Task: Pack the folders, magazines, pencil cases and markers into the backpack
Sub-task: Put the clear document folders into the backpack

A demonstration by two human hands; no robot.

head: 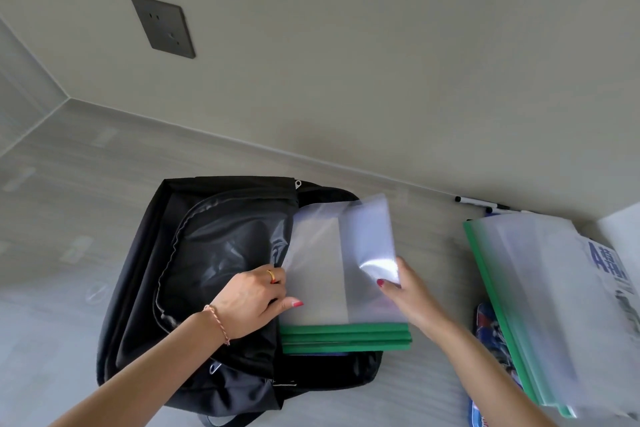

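left hand (252,295): pinching backpack (194,274) flap, keeping mouth open
right hand (403,291): gripping folders (341,267), sliding in beside

Backpack (145,305): black woven cloth, matt outside, with a slightly shiny, crinkled lining. Folders (343,274): frosted translucent plastic, smooth, with a glare patch and matt green plastic spines. Stack of folders (540,305) at right: same plastic. Floor (69,184): pale wood-grain, satin. Wall socket (162,26): dark matt plastic. Ring (270,275): shiny gold metal.
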